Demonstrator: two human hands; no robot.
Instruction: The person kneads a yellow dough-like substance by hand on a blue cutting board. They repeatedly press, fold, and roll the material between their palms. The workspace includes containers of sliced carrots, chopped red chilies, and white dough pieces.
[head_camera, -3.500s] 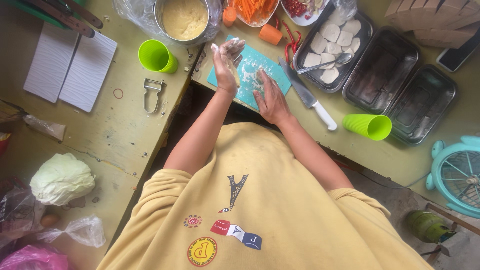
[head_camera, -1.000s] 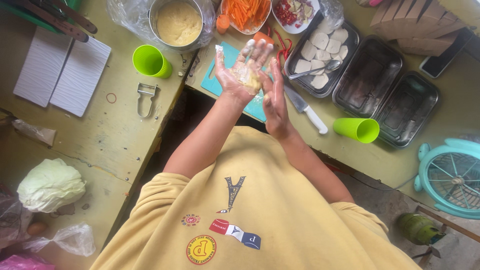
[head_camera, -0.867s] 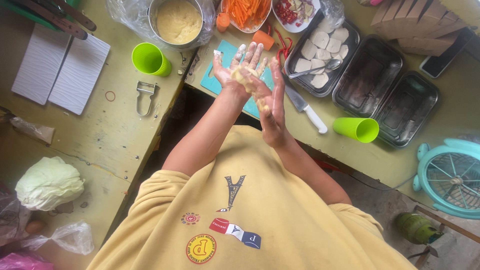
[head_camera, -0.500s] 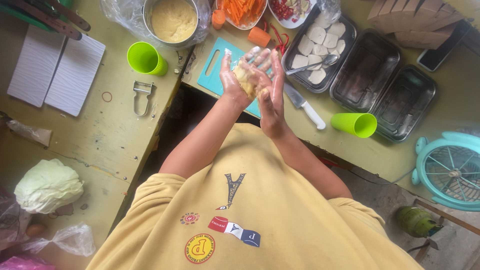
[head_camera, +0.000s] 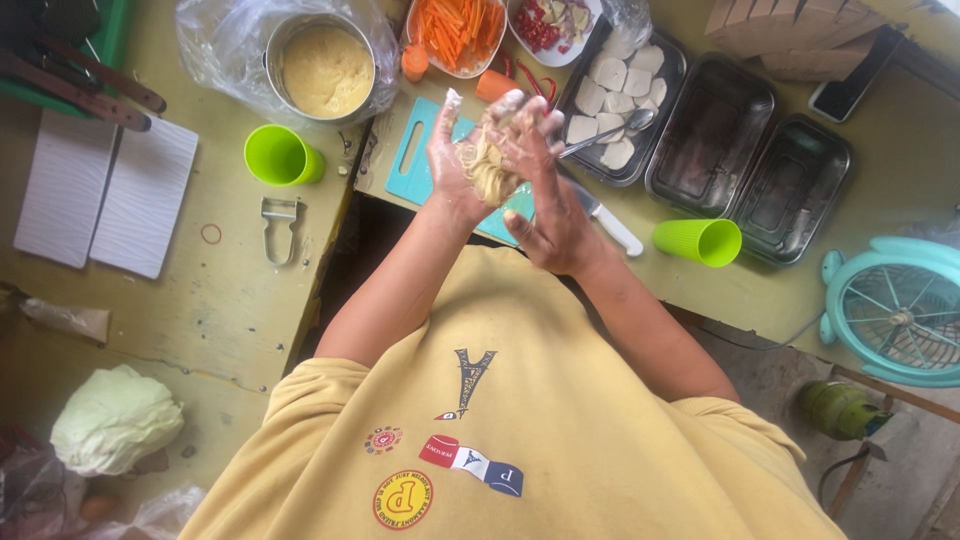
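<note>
Dough (head_camera: 488, 165), a pale yellowish lump, is sitting between the two palms, raised above the teal cutting board (head_camera: 420, 160) at the table's near edge. The left hand (head_camera: 455, 160) is cupping it from the left with fingers pointing up and floury, while the right hand (head_camera: 540, 185) is pressing against it from the right, fingers laid over the top (so the hands are pressed together around the lump). Going down in size around them: the yellow-green table (head_camera: 230, 300) is carrying a pale cabbage (head_camera: 115, 418) at the lower left, three dark metal trays (head_camera: 715, 130) to the right, the nearest one holding white slices, and a metal pot of yellow batter (head_camera: 325, 70) just left of the board. A bowl of carrot sticks (head_camera: 460, 30) is lying beyond the hands. Two bright green cups (head_camera: 280, 157) are standing on either side, well apart. A white-handled knife (head_camera: 610, 225) is resting beside the right wrist, and a small peeler (head_camera: 280, 228) is lying near the left cup.
</note>
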